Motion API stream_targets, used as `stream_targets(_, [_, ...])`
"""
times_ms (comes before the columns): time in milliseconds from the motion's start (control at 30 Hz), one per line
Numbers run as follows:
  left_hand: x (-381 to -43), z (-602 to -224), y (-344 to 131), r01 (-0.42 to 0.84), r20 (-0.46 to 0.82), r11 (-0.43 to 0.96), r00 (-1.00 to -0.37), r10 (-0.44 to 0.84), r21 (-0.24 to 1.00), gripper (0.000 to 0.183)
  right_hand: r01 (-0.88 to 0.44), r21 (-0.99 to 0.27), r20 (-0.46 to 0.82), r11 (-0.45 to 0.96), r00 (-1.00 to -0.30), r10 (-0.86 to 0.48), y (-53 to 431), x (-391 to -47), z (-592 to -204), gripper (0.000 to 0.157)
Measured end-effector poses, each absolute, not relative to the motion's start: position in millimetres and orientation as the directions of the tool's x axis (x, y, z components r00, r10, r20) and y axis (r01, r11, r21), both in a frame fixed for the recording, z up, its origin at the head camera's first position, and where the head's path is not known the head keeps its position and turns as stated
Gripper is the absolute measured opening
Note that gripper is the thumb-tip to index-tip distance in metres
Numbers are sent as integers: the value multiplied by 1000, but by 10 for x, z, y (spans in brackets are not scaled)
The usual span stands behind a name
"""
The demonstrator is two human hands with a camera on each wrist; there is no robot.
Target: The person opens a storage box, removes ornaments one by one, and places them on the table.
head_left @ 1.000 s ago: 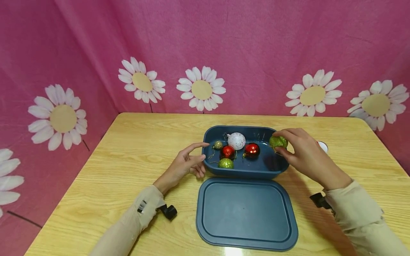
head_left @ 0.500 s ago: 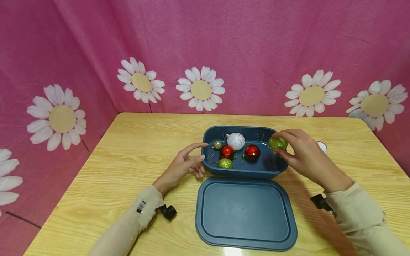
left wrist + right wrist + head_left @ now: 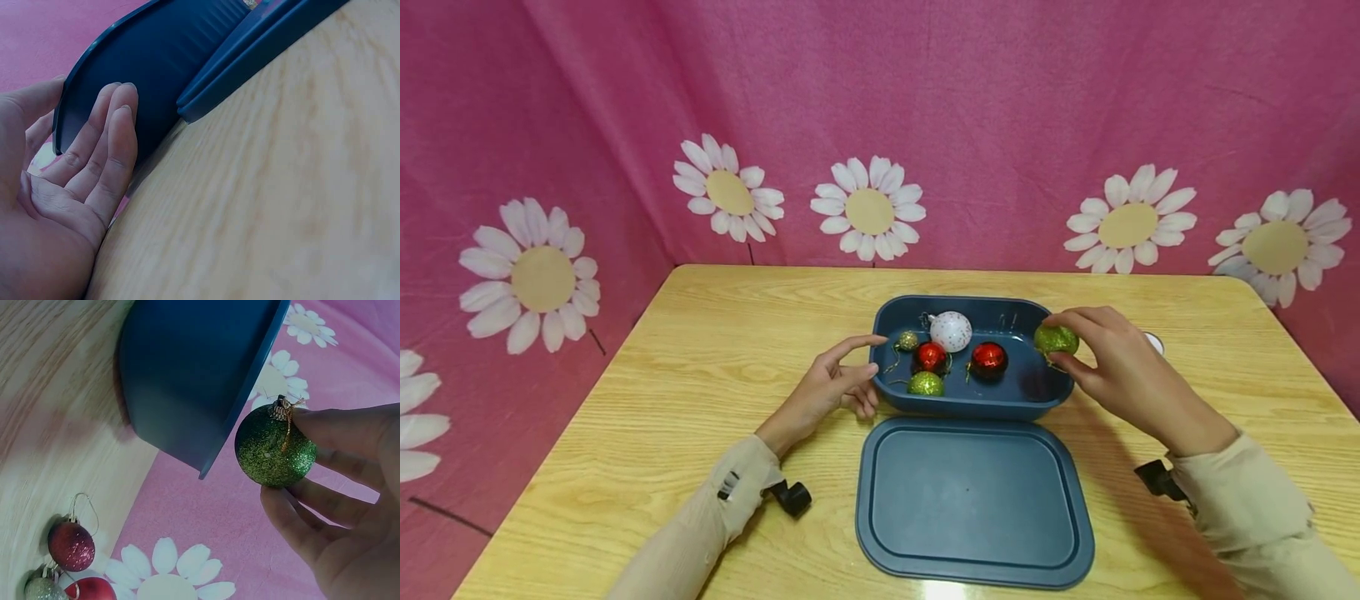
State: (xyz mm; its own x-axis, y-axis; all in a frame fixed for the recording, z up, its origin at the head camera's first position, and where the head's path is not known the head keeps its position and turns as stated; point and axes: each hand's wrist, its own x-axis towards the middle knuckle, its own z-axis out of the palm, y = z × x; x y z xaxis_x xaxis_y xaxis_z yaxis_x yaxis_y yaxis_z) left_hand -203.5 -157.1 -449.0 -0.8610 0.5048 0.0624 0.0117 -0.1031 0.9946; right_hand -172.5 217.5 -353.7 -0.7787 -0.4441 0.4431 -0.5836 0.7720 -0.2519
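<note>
My right hand (image 3: 1116, 371) pinches a green glitter Christmas bauble (image 3: 1056, 339) between thumb and fingertips, over the right end of a dark blue box (image 3: 977, 407). In the right wrist view the bauble (image 3: 275, 447) shows its gold cap and thread loop. My left hand (image 3: 827, 387) rests at the box's left end, thumb and index fingertip at the rim. Its other fingers (image 3: 115, 150) lie loosely bent beside the outer wall. Inside the box sit a white speckled bauble (image 3: 951, 332), two red baubles (image 3: 989, 361), a small gold one (image 3: 907, 340) and another green one (image 3: 926, 383).
A matching blue lid (image 3: 973, 500) lies flat on the wooden table (image 3: 730, 333), in front of the box. Right of the box, partly hidden behind my right hand, are more baubles, including a dark red glitter one (image 3: 72, 545). A pink flowered curtain (image 3: 1000, 100) hangs behind.
My right hand, with the green bauble, has shifted slightly right towards the box's right rim. My left hand stays at the left end, and the baubles in the box have not moved.
</note>
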Motion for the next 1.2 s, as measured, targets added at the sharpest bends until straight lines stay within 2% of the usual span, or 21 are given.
stream_targets(233, [-2033, -4481, -1572, 9, 64, -110, -860, 507, 994, 47, -582, -253, 442, 773, -780, -443, 2238, -1685, -3537, 46])
stream_targets(800, [-2040, -4498, -1569, 14, 68, -108, -859, 508, 994, 47, -602, -198, 523, 774, -732, -436, 2474, -1644, -3500, 49])
stream_targets(1200, [-2032, -4482, -1571, 10, 62, -105, -860, 507, 994, 47, -542, -280, 483, 792, -793, -372, 2617, -1683, -3461, 49])
